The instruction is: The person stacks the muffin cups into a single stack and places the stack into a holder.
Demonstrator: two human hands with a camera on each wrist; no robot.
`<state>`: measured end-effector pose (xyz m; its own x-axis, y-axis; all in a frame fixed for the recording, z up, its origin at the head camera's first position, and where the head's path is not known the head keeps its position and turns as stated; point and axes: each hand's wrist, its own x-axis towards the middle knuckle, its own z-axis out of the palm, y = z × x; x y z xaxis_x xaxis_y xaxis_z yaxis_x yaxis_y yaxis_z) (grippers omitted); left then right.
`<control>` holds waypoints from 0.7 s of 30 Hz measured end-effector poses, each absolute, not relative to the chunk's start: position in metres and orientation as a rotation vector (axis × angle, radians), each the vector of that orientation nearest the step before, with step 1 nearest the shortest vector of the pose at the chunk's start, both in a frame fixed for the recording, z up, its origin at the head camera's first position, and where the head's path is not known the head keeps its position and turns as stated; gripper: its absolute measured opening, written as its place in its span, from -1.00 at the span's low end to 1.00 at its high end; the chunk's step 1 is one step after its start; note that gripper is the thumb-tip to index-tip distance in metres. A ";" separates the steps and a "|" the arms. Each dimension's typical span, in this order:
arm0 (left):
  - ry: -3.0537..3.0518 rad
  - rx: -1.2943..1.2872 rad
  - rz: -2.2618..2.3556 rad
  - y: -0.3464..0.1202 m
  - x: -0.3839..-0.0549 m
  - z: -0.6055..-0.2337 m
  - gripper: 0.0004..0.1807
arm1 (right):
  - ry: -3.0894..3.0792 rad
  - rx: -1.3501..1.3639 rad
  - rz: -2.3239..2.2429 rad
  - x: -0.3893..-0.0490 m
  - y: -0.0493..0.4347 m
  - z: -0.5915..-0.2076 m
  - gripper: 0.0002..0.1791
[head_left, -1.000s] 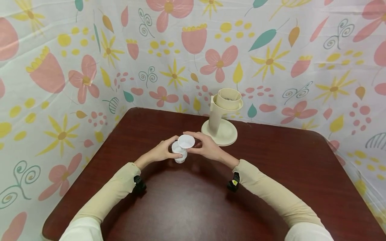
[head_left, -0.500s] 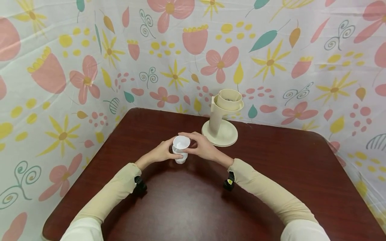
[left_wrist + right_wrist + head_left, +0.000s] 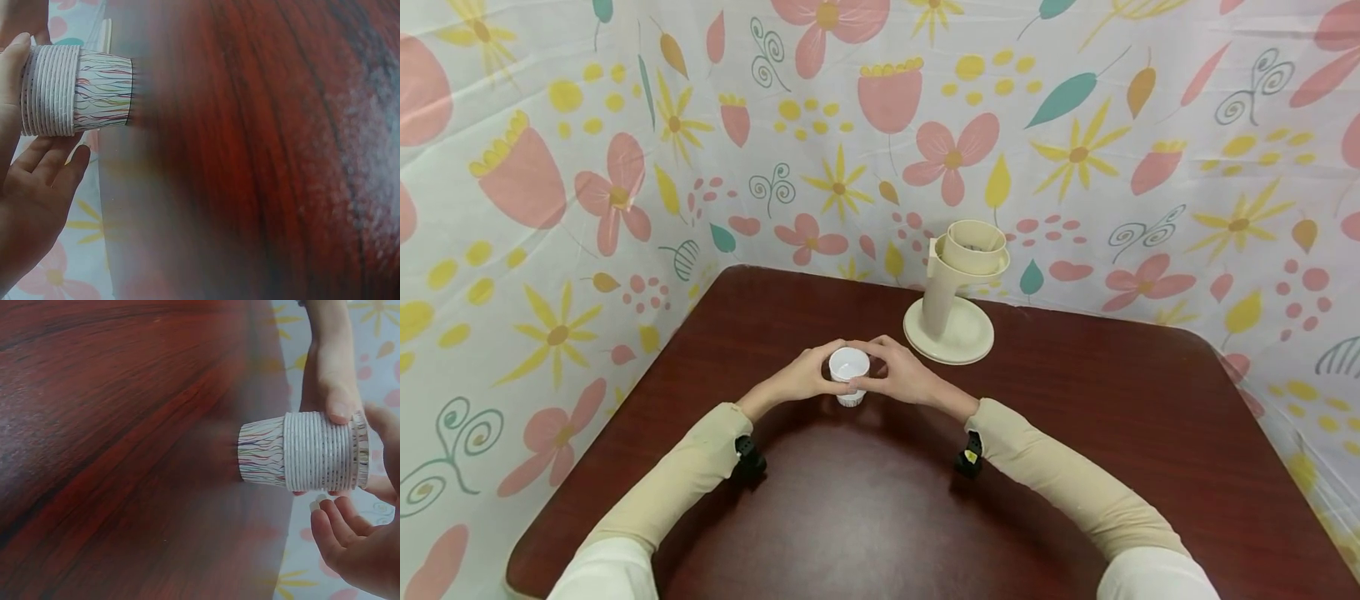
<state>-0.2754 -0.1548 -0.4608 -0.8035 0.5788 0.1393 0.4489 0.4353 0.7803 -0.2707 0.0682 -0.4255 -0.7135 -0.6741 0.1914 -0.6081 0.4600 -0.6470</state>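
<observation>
A stack of nested white paper cups with colored wavy lines stands upright on the table, mouth up. My left hand holds the stack from the left, thumb in front and fingers behind. From the right, my right hand curves its thumb and fingers round the upper rim. In the left wrist view, the stacked rims sit tightly together above the bottom cup's patterned wall. The right wrist view shows the topmost cup set slightly apart from the rims below it.
Behind the hands to the right stands a cream plastic stand with a round base and a ring-shaped holder. A cream cylinder sits in that holder. The dark red wooden table meets a flower-patterned curtain at the back and sides.
My right hand has moved left and down, bringing a cup from above the stack into its top. The left hand has stayed round the stack.
</observation>
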 end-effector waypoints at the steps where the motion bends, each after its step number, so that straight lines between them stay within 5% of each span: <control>1: 2.530 0.907 1.305 -0.155 -0.275 -0.461 -0.40 | 2.606 -1.138 -1.086 -0.271 0.069 -0.427 -0.36; 7: 2.528 0.895 1.305 -0.154 -0.276 -0.460 -0.40 | 2.595 -1.111 -1.074 -0.272 0.073 -0.432 -0.35; 15: 2.544 0.925 1.327 -0.153 -0.277 -0.459 -0.38 | 2.620 -1.040 -0.963 -0.268 0.076 -0.436 0.01; 21: 2.552 0.899 1.346 -0.153 -0.274 -0.458 -0.31 | 2.561 -1.043 -0.947 -0.266 0.078 -0.444 -0.13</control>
<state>-0.2736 -0.1530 -0.4577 -0.8163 0.5540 0.1634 0.4478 0.4283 0.7849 -0.2662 0.0782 -0.4439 -0.7244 -0.6883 0.0386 -0.5478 0.5408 -0.6383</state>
